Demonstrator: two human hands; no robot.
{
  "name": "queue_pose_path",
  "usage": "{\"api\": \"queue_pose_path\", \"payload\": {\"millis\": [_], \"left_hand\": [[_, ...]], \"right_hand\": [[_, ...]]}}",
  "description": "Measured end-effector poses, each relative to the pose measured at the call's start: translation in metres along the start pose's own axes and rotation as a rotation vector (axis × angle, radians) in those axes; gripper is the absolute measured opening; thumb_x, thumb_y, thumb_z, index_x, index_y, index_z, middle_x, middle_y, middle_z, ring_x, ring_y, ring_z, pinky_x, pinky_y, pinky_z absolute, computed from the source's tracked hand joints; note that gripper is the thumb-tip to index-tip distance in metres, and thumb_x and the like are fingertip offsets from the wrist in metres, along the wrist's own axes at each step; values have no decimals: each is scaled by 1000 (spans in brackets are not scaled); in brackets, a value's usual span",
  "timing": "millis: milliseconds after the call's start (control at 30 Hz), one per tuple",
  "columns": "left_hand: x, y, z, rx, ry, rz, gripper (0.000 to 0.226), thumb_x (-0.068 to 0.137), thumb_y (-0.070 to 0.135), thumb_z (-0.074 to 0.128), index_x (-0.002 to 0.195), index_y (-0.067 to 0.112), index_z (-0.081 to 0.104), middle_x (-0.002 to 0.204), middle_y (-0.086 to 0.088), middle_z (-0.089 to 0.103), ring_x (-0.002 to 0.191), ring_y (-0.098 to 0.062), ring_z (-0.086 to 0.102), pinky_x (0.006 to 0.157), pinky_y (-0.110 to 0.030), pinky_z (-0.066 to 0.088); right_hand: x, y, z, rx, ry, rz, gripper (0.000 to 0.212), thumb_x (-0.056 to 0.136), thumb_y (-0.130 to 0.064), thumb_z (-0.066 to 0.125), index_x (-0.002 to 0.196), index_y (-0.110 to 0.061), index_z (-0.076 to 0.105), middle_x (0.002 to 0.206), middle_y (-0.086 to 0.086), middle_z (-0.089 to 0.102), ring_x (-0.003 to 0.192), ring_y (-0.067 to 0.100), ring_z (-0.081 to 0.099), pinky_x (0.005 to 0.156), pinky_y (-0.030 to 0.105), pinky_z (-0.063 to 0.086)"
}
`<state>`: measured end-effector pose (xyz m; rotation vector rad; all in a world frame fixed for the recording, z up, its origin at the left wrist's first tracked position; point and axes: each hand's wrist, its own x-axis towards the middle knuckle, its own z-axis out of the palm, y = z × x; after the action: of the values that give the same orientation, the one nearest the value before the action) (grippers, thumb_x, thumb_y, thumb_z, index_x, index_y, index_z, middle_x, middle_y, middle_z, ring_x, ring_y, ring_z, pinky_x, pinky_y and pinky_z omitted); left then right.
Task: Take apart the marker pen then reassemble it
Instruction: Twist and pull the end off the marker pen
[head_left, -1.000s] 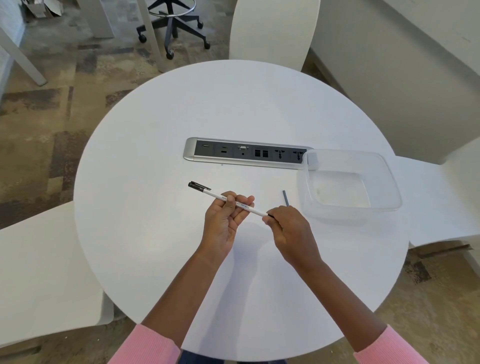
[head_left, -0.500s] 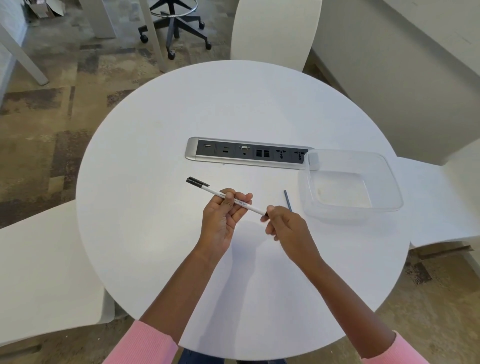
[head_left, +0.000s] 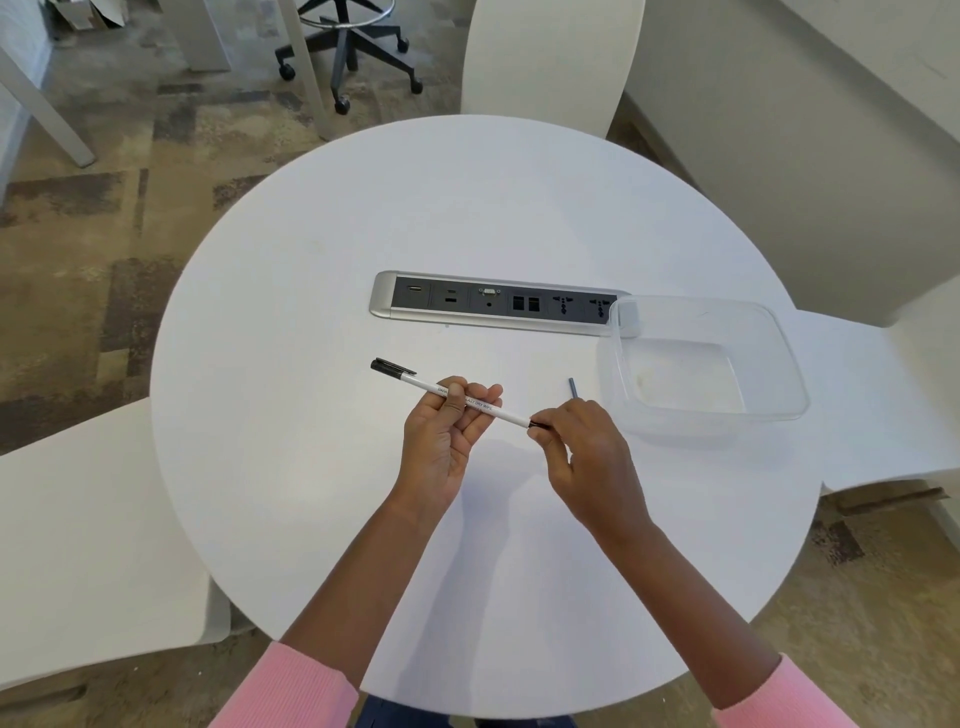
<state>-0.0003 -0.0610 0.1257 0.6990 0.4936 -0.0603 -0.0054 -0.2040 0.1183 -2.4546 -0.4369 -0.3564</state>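
A white marker pen (head_left: 506, 412) with a black cap (head_left: 392, 367) at its far-left end slants above the round white table (head_left: 322, 332). My left hand (head_left: 447, 436) grips the barrel at its middle, thumb on top. My right hand (head_left: 582, 457) pinches the black piece at the pen's right end between thumb and fingers. A short grey rod (head_left: 573, 387) lies on the table just behind my right hand, partly hidden by it.
A clear plastic tub (head_left: 779, 364) stands at the right, overlapping the end of a silver socket strip (head_left: 395, 312) set in the tabletop. White chairs surround the table. An office chair base (head_left: 348, 52) stands on the floor beyond.
The pen and both hands have stayed almost in place. My right fingers have shifted their pinch on the pen's right end, and the black end piece now shows at my fingertips.
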Motion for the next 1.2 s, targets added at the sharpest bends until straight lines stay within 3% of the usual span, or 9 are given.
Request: {"api": "queue_pose_path", "payload": {"millis": [133,300,433,500,667,767,933,1067,1200], "left_hand": [[1,3,1,34,-10,12,24,96,4,37,77,7,51,56,1,67,66,-14,72,66,-23,59],[2,4,-1,75,-18,22,23,96,4,37,77,7,51,56,1,67,67,-14,72,66,-23,59],[1,1,-4,80,2,13,24,96,4,37,77,7,51,55,1,67,66,-14,72,64,-22,58],[1,0,-5,76,6,4,24,96,4,36,77,7,51,56,0,67,66,-14,72,62,-22,58],[1,-2,-5,37,33,-17,25,97,4,36,77,6,52,55,0,66,66,-14,72,61,-22,58],[1,-3,-6,26,50,-14,24,96,5,38,78,6,53,56,-1,66,66,-14,72,62,-23,58],[-1,-5,-8,20,67,-26,23,96,7,38,78,6,53,56,0,67,65,-15,72,62,-23,58],[-3,-7,-6,-1,64,-36,24,97,6,38,78,6,53,55,0,67,64,-15,72,60,-23,58],[-3,-5,-4,35,48,-16,25,97,6,37,77,6,52,55,1,67,64,-15,72,62,-23,59]], "right_hand": [[6,-3,-5,120,-118,130,16,82,-8,53,75,-2,66,64,8,54,64,14,41,57,18,31],[17,-9,-15,502,-350,572,33,88,-7,51,58,-13,62,51,-5,44,46,5,39,47,11,32],[22,-4,-16,1080,-561,1037,36,93,-14,42,59,-11,53,44,-6,35,42,8,32,42,14,34],[22,-4,-16,1164,-613,1106,37,94,-17,40,59,-11,51,42,-7,34,40,7,33,40,15,34],[14,-7,-12,648,-466,742,46,97,-30,37,61,-12,59,49,-3,48,50,13,45,55,23,43],[4,-6,-7,432,-348,448,25,94,-30,46,79,-14,59,67,0,58,66,16,54,65,29,45],[-9,7,4,-23,-194,-9,26,85,-30,48,82,-8,60,71,6,58,66,21,52,60,26,41],[-8,6,5,-43,-140,-43,30,87,-23,41,72,-3,58,63,10,52,63,17,40,58,29,34],[-5,-5,-1,254,-266,268,28,90,-22,42,67,-11,53,61,-1,45,61,13,39,56,20,29]]}}
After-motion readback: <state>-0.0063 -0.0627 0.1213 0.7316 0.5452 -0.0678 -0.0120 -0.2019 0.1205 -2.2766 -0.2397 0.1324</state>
